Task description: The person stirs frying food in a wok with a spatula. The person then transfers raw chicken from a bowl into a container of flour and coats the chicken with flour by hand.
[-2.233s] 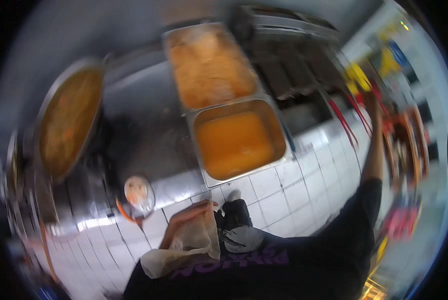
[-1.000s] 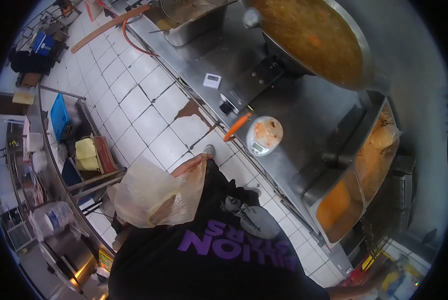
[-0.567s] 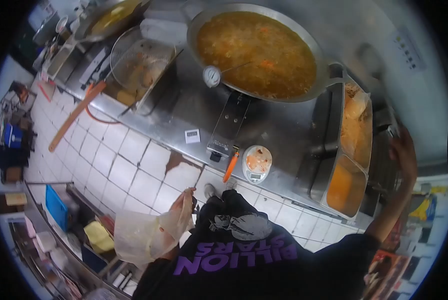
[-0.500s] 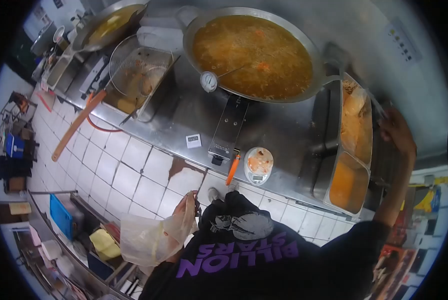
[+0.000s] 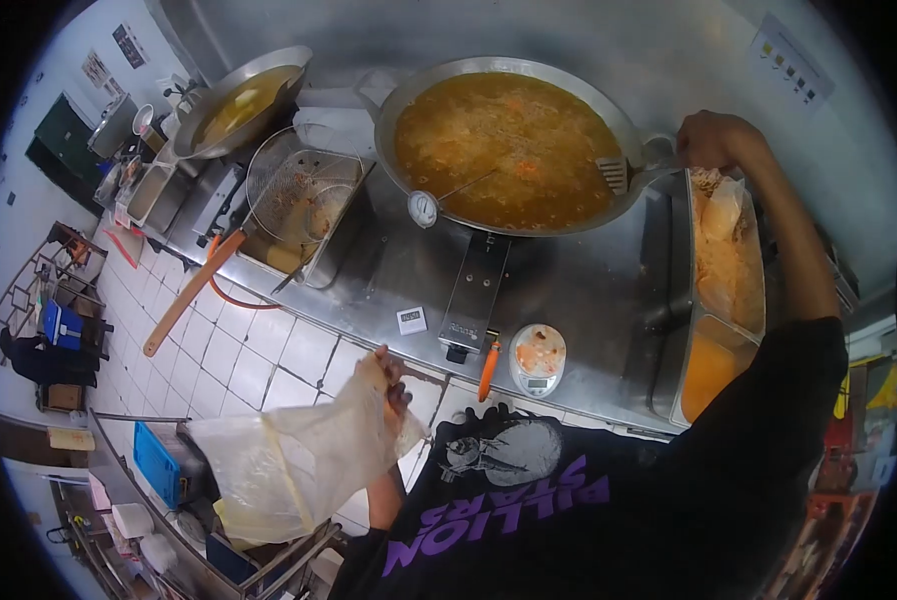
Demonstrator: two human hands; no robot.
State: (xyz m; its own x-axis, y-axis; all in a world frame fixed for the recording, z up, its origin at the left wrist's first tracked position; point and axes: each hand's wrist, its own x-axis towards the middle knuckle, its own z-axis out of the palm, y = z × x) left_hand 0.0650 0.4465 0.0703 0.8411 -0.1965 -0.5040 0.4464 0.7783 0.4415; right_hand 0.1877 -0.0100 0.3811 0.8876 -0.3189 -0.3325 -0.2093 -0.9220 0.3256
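Note:
In my right hand, fingers closed, is the handle of a slotted metal spatula. The spatula's head is over the right side of a large wok of bubbling oil, where orange bits float. Down at the lower middle, my left hand is closed on a translucent plastic bag, which hangs off to the left and partly covers the fingers. A dial thermometer rests at the wok's front rim, its probe reaching into the oil.
Trays of breading and orange batter stand right of the wok. A small scale, a timer and an orange-handled tool lie along the counter's front. Leftward are a wooden-handled strainer and a second wok.
My right hand has risen and moved left from beside the breading tray, bringing the spatula over the wok. The bag in my left hand looks more spread out. The camera view has shifted.

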